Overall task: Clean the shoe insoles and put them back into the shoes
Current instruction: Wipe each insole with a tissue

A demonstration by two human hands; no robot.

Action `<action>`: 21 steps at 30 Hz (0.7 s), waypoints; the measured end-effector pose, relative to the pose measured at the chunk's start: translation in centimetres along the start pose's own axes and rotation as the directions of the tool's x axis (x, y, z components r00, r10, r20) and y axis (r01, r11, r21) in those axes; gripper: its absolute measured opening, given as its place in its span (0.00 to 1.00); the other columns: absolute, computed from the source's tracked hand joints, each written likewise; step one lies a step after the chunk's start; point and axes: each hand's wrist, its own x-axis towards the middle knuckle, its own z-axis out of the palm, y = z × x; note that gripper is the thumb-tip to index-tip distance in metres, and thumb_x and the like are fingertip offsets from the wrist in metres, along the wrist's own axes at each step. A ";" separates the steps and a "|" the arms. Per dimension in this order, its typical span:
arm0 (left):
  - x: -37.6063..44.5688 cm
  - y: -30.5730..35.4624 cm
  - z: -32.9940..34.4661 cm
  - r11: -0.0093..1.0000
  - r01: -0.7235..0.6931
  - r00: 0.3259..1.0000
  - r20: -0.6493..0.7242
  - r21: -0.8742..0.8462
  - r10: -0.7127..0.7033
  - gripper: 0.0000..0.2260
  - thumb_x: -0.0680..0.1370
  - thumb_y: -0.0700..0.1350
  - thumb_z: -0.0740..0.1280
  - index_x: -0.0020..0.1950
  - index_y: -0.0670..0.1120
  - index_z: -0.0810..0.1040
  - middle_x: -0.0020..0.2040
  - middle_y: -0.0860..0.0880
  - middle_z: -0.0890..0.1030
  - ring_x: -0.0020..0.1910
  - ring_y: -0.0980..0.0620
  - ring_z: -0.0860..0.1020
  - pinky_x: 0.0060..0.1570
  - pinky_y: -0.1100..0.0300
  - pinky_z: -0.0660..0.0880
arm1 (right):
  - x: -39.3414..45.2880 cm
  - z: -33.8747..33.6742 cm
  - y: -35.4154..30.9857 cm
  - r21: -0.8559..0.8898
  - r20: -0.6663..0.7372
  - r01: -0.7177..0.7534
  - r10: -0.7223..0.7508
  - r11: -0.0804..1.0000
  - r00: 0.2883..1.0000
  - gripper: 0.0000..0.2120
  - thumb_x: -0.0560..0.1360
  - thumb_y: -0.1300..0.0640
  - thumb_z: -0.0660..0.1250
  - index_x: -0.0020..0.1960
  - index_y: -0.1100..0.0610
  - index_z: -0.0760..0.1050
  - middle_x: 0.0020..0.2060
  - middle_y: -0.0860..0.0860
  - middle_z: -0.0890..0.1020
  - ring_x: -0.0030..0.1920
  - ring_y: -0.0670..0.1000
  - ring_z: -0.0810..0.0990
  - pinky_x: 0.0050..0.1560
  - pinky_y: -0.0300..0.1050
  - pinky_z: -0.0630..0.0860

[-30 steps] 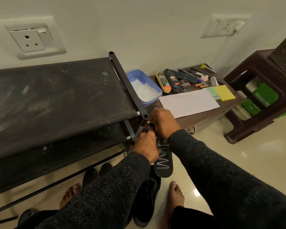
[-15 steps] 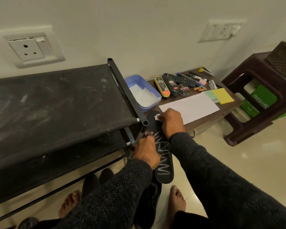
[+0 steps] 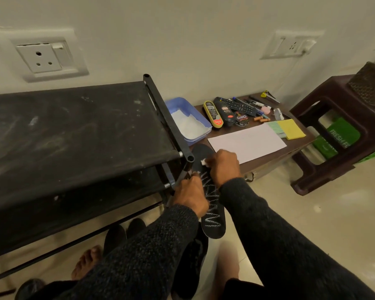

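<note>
A black insole (image 3: pixel 212 221) with a pale zigzag pattern lies lengthwise between my hands, its toe end resting on the low brown table (image 3: pixel 266 163). My left hand (image 3: pixel 189 197) grips the insole's left edge near the middle. My right hand (image 3: pixel 223 167) pinches a small white wipe (image 3: pixel 203 162) and presses it on the insole's upper part. A black shoe (image 3: pixel 189 265) stands on the floor under my arms, mostly hidden by my left sleeve.
A black fabric shoe rack (image 3: pixel 78 135) fills the left, with dark shoes (image 3: pixel 126 232) under it. The table carries a blue tub of white tissue (image 3: pixel 188 122), polish containers (image 3: pixel 223 114), a remote (image 3: pixel 240 106), white paper (image 3: pixel 247 141) and yellow notes (image 3: pixel 291 128). A brown stool (image 3: pixel 338 135) stands right.
My right hand has slid with the wipe up the insole toward its toe end, uncovering more of the zigzag pattern. My left hand keeps its grip on the insole's edge.
</note>
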 end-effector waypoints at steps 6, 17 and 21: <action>0.2 0.2 0.5 0.999 0.019 1.000 0.007 0.045 -0.019 0.29 0.75 0.39 0.74 0.73 0.47 0.66 0.65 0.42 0.76 0.65 0.41 0.75 0.64 0.46 0.76 | 0.4 0.1 -0.8 -0.030 0.018 0.009 -0.009 1.000 1.000 0.07 0.75 0.62 0.72 0.52 0.59 0.84 0.48 0.57 0.82 0.49 0.58 0.82 0.51 0.51 0.80; -0.4 0.2 0.7 0.999 0.027 1.000 0.003 0.025 -0.027 0.33 0.76 0.42 0.73 0.77 0.50 0.61 0.66 0.42 0.76 0.65 0.41 0.76 0.63 0.48 0.75 | 0.8 0.0 -1.4 0.001 0.071 0.051 -0.051 0.999 0.996 0.08 0.74 0.66 0.70 0.50 0.57 0.85 0.47 0.57 0.84 0.48 0.58 0.83 0.53 0.54 0.82; -0.6 0.3 1.0 0.994 0.074 0.997 -0.012 -0.084 -0.075 0.36 0.75 0.41 0.74 0.77 0.53 0.58 0.65 0.44 0.78 0.63 0.41 0.78 0.63 0.46 0.76 | 4.1 -0.5 -1.8 0.016 0.091 -0.043 0.041 0.999 0.995 0.08 0.76 0.62 0.70 0.52 0.55 0.85 0.52 0.56 0.84 0.53 0.56 0.81 0.58 0.51 0.79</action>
